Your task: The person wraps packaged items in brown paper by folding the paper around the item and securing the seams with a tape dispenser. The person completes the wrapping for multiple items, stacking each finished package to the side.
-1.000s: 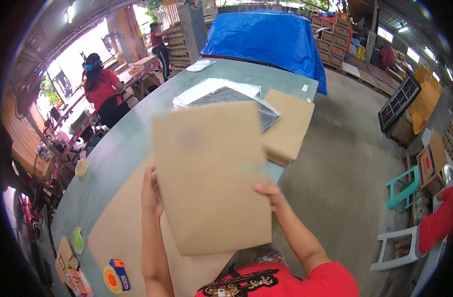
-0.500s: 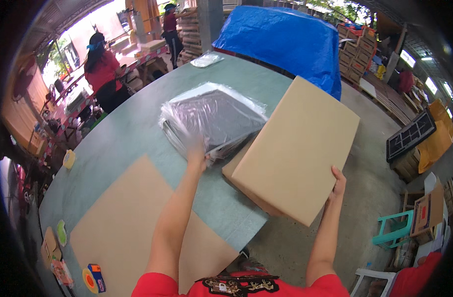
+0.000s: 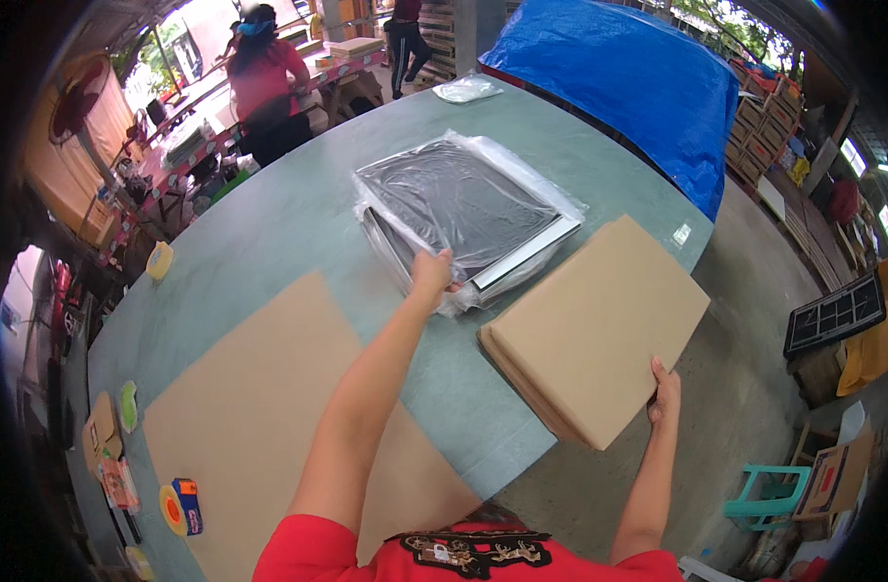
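Observation:
My left hand [image 3: 434,275] is closed on the near corner of a plastic-wrapped stack of dark, flat rectangular panels [image 3: 463,202]. Clear film wraps the stack, and a white strip shows along its near right side. My right hand [image 3: 664,390] grips the right edge of a stack of brown cardboard pieces [image 3: 599,325], thumb on top and the other fingers hidden beneath. This cardboard lies to the right of the wrapped stack, at the table's right edge, and its near right part overhangs the floor.
The green table [image 3: 298,228] also carries a large cardboard sheet [image 3: 289,417], a tape roll in a blue and orange holder [image 3: 180,507], a yellow roll [image 3: 160,260] and a folded plastic bag [image 3: 466,89]. Beyond stand a blue tarp [image 3: 618,87] and a co-worker [image 3: 264,82]. A green stool [image 3: 766,497] is at right.
The cardboard stack has come down from a tilt to lie flatter at the table edge, apart from the wrapped panels. My left hand keeps to the panels' near corner. The view has shifted.

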Demonstrator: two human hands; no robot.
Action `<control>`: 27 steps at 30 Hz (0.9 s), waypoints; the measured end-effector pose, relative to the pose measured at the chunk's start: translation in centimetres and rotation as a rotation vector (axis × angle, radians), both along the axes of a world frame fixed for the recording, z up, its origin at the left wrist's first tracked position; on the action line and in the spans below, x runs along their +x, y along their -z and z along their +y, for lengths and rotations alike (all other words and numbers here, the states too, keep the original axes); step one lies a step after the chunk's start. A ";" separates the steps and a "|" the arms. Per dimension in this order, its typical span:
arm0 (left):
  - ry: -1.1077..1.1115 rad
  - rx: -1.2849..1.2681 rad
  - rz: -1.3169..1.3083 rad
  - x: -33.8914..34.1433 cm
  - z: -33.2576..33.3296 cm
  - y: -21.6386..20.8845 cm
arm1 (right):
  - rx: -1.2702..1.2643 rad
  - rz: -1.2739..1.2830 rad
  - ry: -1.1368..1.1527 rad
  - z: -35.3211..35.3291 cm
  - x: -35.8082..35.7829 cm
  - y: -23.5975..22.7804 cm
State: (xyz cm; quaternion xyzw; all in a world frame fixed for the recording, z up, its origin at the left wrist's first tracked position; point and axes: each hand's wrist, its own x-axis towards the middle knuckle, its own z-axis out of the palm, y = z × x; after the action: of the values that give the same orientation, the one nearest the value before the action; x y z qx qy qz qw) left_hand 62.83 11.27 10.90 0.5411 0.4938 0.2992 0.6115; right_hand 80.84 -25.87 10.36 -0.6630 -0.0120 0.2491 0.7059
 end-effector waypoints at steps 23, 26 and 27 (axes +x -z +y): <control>-0.102 -0.726 -0.349 3.7 -4.5 1.4 | -0.276 -0.485 -0.028 1.8 -1.7 1.1; -0.103 -0.670 -0.480 3.8 -4.0 1.3 | -0.295 -0.516 -0.014 1.3 -1.1 2.3; -0.097 -0.612 -0.470 3.8 -4.2 0.9 | -0.306 -0.489 -0.013 1.4 -1.3 2.1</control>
State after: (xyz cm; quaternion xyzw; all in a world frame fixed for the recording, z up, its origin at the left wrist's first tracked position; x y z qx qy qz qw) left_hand 66.64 7.12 10.03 0.2263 0.4318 0.2826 0.8261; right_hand 79.52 -24.50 8.25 -0.8021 -0.1484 0.0851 0.5721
